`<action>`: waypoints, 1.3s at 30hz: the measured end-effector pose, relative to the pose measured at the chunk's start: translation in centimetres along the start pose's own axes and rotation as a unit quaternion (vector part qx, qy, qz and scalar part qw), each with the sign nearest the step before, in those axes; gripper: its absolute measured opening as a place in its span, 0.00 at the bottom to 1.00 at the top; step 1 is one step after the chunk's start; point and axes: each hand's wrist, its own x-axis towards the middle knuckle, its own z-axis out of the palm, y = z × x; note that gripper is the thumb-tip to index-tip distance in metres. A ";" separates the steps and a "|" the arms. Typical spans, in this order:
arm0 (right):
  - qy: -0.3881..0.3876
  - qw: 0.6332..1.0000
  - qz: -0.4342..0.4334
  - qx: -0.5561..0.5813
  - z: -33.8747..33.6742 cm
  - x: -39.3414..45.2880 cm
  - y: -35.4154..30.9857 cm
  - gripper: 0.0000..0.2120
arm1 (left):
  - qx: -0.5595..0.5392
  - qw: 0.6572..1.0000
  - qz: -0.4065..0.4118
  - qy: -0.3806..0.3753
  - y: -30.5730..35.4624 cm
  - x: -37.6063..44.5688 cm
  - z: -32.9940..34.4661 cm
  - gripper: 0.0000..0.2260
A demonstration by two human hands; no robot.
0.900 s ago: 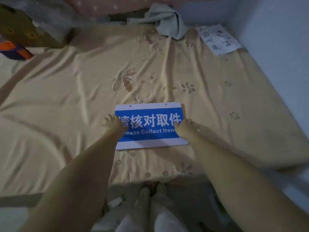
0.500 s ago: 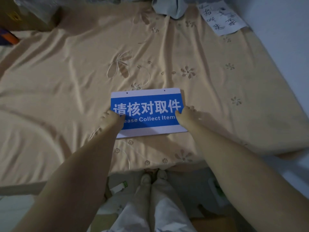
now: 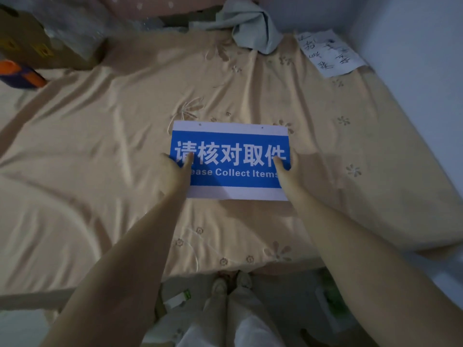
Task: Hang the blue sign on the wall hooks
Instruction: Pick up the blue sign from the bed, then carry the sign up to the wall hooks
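Observation:
The blue sign [image 3: 231, 161], with white borders, white Chinese characters and the words "Please Collect Items", is over the beige bed sheet [image 3: 100, 136]. Two small holes sit along its top white strip. My left hand [image 3: 175, 171] grips its left edge with the thumb on the blue face. My right hand [image 3: 285, 171] grips its right edge the same way. Its lower corners are hidden behind my hands. No wall hooks are in view.
A crumpled grey cloth [image 3: 250, 28] lies at the bed's far edge, a handwritten paper sheet [image 3: 328, 55] at the far right corner. A cardboard box [image 3: 30, 43] and an orange-purple object [image 3: 20, 73] sit far left. The pale wall [image 3: 423, 71] runs along the right. My feet stand below the bed edge.
Both hands have closed on the sign's side edges, thumbs now on its face. The sign appears larger and tilted up off the sheet.

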 end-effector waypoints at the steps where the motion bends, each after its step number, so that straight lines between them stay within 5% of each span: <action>1: 0.000 0.999 -0.034 0.004 -0.3 0.2 -0.8 0.21 | -0.030 0.999 0.023 -0.004 0.9 0.3 -0.3 0.23; 4: 0.011 0.996 -0.083 -0.001 -1.2 0.5 -3.3 0.26 | -0.074 0.993 0.091 -0.024 2.8 1.6 -0.9 0.24; 7: 0.035 0.993 -0.111 -0.005 -2.0 1.0 -5.4 0.27 | -0.088 0.984 0.152 -0.019 5.5 2.6 -1.2 0.15; 13: 0.086 0.981 -0.176 0.009 -4.2 1.8 -10.5 0.25 | -0.150 0.968 0.195 -0.053 12.7 2.2 -1.7 0.25; 22: 0.174 0.956 -0.232 0.039 -11.1 2.2 -17.4 0.26 | -0.275 0.916 0.259 -0.132 23.3 0.9 1.1 0.22; 39: 0.367 0.883 -0.284 0.075 -29.2 -1.8 -17.2 0.25 | -0.210 0.870 0.380 -0.235 36.0 -10.5 12.1 0.25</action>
